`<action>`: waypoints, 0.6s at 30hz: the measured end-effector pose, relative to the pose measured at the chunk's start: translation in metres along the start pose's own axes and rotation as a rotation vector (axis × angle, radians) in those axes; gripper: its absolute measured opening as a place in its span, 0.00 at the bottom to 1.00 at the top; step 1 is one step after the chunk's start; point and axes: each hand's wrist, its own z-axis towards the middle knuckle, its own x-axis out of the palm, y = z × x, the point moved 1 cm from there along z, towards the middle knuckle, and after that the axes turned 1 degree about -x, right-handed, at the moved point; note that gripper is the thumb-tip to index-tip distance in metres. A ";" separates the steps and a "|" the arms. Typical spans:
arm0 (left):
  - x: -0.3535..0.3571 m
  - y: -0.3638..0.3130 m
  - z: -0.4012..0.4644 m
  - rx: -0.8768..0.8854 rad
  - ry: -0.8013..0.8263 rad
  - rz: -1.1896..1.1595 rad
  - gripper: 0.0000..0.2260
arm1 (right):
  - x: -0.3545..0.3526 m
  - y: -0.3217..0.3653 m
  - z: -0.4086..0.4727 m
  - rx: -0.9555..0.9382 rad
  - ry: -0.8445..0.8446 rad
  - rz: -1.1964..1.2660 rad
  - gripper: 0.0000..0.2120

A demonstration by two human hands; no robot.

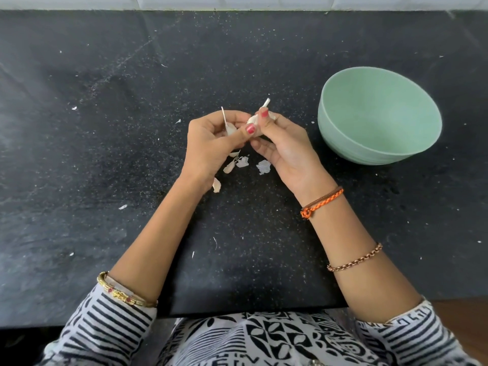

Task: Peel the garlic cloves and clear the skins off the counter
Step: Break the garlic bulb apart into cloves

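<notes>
Black speckled tabletop (pixel 105 154) carries loose skins (pixel 239 163) and a green bowl (pixel 380 116). Above it, left hand (pixel 211 143) and right hand (pixel 285 146) both pinch a garlic clove (pixel 252 120).

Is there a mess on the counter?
Yes. Papery garlic skins lie scattered on the black counter under both hands, with tiny flakes farther out. The green bowl beside them looks empty.
</notes>
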 end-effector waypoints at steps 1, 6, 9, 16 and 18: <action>-0.001 0.000 0.001 0.003 -0.006 -0.008 0.04 | 0.000 0.001 0.000 0.000 0.001 0.009 0.07; -0.001 0.004 0.003 0.015 -0.012 -0.056 0.05 | 0.000 0.002 0.001 -0.012 0.005 0.066 0.05; 0.002 0.007 0.002 -0.025 -0.040 -0.096 0.05 | 0.001 0.000 0.000 -0.029 -0.035 0.093 0.04; 0.011 0.008 -0.001 0.060 -0.207 0.073 0.10 | 0.008 -0.007 -0.002 -0.163 -0.171 0.006 0.05; 0.013 0.010 0.001 0.062 -0.242 0.089 0.10 | 0.009 -0.009 -0.003 -0.200 -0.197 -0.013 0.07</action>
